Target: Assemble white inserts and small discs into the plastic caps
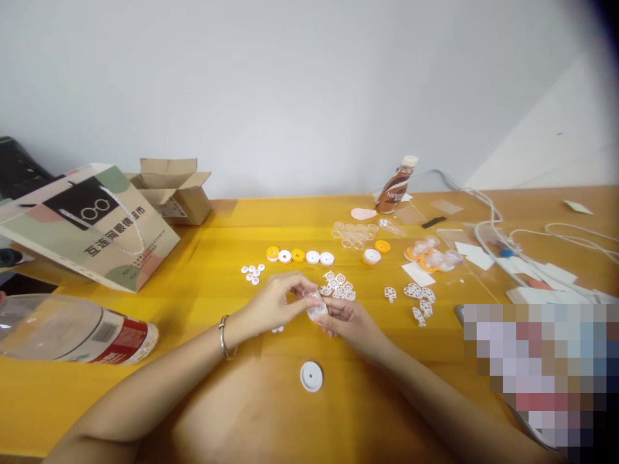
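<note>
My left hand (pixel 290 299) and my right hand (pixel 351 322) meet over the middle of the table, both pinching a small clear, crinkled plastic packet (pixel 318 308). A bit of orange shows at its lower edge; what is inside cannot be made out. Just beyond the fingers lies a pile of white openwork plastic pieces (pixel 341 288). Nearer to me, a white round disc (pixel 311 376) with a centre hole lies flat. Small white round pieces (pixel 252 274) sit to the left, and a row of white and orange wheels (pixel 297 256) stands behind.
More openwork pieces (pixel 420 293), plastic-wrapped orange parts (pixel 430 256) and clear rings (pixel 355 234) lie to the right. A Nescafé bottle (pixel 396 187) stands at the back near white cables (pixel 488 212). On the left are a paper bag (pixel 140 248), a cardboard box (pixel 191 196) and a large plastic bottle (pixel 82 328).
</note>
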{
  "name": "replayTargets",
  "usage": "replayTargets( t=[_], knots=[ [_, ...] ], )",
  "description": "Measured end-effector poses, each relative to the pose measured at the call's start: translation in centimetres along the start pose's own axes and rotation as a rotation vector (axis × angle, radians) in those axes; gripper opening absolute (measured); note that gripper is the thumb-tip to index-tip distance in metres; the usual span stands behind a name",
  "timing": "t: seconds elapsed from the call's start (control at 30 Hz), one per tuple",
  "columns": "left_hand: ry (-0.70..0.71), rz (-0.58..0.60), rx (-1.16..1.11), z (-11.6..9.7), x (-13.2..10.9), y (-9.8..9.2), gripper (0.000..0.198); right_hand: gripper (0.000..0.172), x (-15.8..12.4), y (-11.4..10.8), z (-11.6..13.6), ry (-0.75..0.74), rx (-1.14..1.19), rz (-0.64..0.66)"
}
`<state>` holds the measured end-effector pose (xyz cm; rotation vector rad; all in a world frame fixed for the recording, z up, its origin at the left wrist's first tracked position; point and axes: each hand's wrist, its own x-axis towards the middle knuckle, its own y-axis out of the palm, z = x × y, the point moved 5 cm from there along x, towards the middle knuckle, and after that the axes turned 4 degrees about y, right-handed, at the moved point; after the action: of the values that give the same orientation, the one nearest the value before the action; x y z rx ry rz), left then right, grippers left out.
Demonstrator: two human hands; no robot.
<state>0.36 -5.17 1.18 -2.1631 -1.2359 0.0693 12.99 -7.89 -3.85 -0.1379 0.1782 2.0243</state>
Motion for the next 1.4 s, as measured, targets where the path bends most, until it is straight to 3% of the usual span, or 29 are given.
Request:
replayTargets(
  t=[0.2,0.37,0.47,0.67,0.8,0.93,1.07,1.2,1.3,1.4],
  knots=[
    [-0.007,-0.012,-0.010,-0.1,-0.1,-0.1,0.021,0.022,-0.2,0.2,0.2,0.002,-0.017,0.011],
    [-0.006,0.137,-0.257,-0.7,0.1,0.0,0.019,0.022,-0.3,0.4,-0.3,0.044,0.121,0.118],
    [0.001,0.168,-0.346,-1.1,0.2,-0.2,0.021,0.025,-0.4,0.5,-0.7,0.057,0.198,0.150],
    [0.091,0.343,-0.186,-2.1,0.3,-0.8,0.031,0.022,-0.5,0.5,0.2,0.040,0.118,0.147],
    [0.102,0.232,0.110,-2.4,0.2,-1.3,0.022,0.021,-0.4,0.6,0.9,0.006,0.007,0.104],
    [0.090,0.182,0.301,-2.3,-0.2,-0.7,0.017,0.019,-0.4,0.8,1.0,-0.091,-0.099,0.020],
    [-0.003,0.085,0.434,-1.5,-0.7,0.0,0.029,0.018,-0.7,0.7,0.7,-0.149,-0.299,-0.132],
    [-0.129,0.017,0.571,-0.6,-1.1,0.1,0.042,0.015,-0.8,0.8,0.3,-0.147,-0.385,-0.150],
    [-0.110,0.109,0.460,-0.7,-0.6,-0.2,0.039,0.018,-0.5,0.9,0.3,-0.079,-0.246,-0.022],
    [0.074,0.300,0.212,-1.8,0.0,-0.7,0.032,0.022,-0.3,0.6,0.5,0.001,-0.123,0.053]
  ],
)
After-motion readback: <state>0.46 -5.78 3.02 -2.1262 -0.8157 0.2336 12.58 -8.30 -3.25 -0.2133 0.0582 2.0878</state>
